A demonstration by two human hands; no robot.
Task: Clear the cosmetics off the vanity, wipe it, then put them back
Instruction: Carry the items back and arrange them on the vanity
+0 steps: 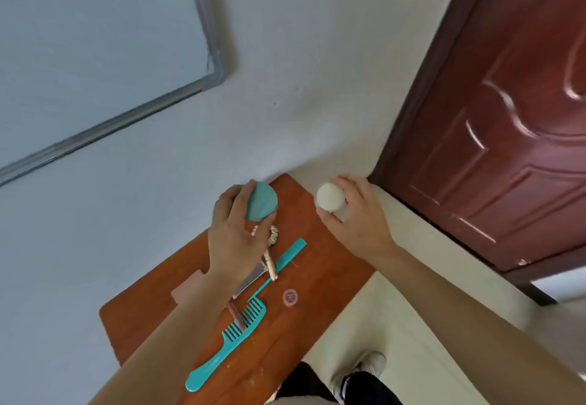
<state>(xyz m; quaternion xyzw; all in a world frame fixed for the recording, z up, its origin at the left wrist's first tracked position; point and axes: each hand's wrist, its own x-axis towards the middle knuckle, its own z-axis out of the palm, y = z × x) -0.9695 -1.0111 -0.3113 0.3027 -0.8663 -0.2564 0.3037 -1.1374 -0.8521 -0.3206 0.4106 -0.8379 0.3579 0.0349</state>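
1. Setting: a small reddish-brown vanity (320, 281) runs from lower centre of the frame up to a far corner at centre, set against a pale wall (285, 55). A dark red door (507, 119) fills the upper right; a framed pane (95, 55) sits in the upper left.
2. Left hand (236, 239), frame centre: fingers curled around a teal rounded object (261, 201), apparently a brush head or lidded case; I cannot tell which. It sits over the far end of the vanity; whether it is lifted or touching the top is unclear.
3. Right hand (352, 211), right of centre: fingers wrapped around a white round-topped container (330, 197). It is held just beyond the vanity's right edge, above the cream floor (396, 325).
4. On the top, centre to lower centre: a teal wide-tooth comb (228, 338), a teal tail comb (285, 258), a cream scrunchie (273, 236), a gold-toned clip or stick (269, 263), a grey flat item (250, 281) partly under the left wrist, a pinkish stick (236, 314) lying across the wide comb's teeth, a small pink round pot (290, 296), and a pale pink rectangle (187, 284) at the left edge.
5. Step in hand (judgement): either the clearing phase with two items picked up, or returning them; one frame does not settle it. No wiping cloth is visible.
6. Next move (judgement): if clearing, both held items need a place off the vanity, none of which is in view. The stacked combs and stick want one-at-a-time pickup so nothing slides off. The pot is small and close to the right edge; a careless sweep could knock it to the floor.
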